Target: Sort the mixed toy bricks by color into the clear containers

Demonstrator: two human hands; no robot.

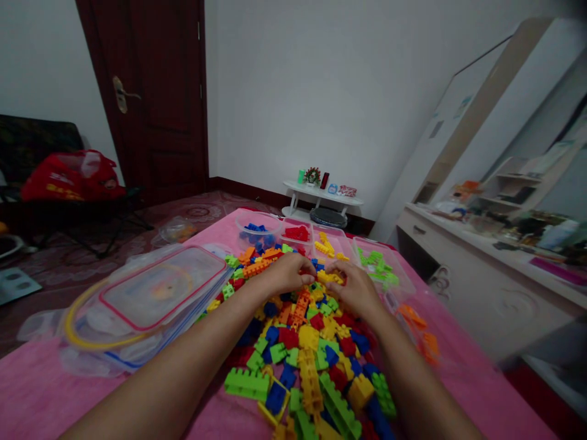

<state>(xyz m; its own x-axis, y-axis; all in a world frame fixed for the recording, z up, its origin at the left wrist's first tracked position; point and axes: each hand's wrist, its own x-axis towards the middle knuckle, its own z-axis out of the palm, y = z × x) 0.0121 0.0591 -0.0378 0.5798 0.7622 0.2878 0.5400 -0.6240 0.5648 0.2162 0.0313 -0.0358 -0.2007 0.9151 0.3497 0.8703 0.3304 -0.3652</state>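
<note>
A large heap of mixed toy building bricks [309, 360] in red, yellow, green, blue and orange lies between my forearms. Over its far part, my left hand [291, 272] has its fingers curled toward the thumb beside some blue bricks; what they hold, if anything, I cannot make out. Close by on the right, my right hand [355, 287] is closed with thumb and fingers around a yellow brick [329, 278]. Beyond the hands stand clear containers: a round one [238, 225] with blue bricks, then boxes with red bricks [296, 233], yellow bricks [324, 244] and green bricks [376, 264].
Stacked lids [167, 293] with red, yellow and blue rims lie left on the pink cloth [27, 397]. Orange bricks [428, 345] sit in a clear box at right. A white dresser [486, 287] flanks the right side; a low white stand [316, 192] is behind.
</note>
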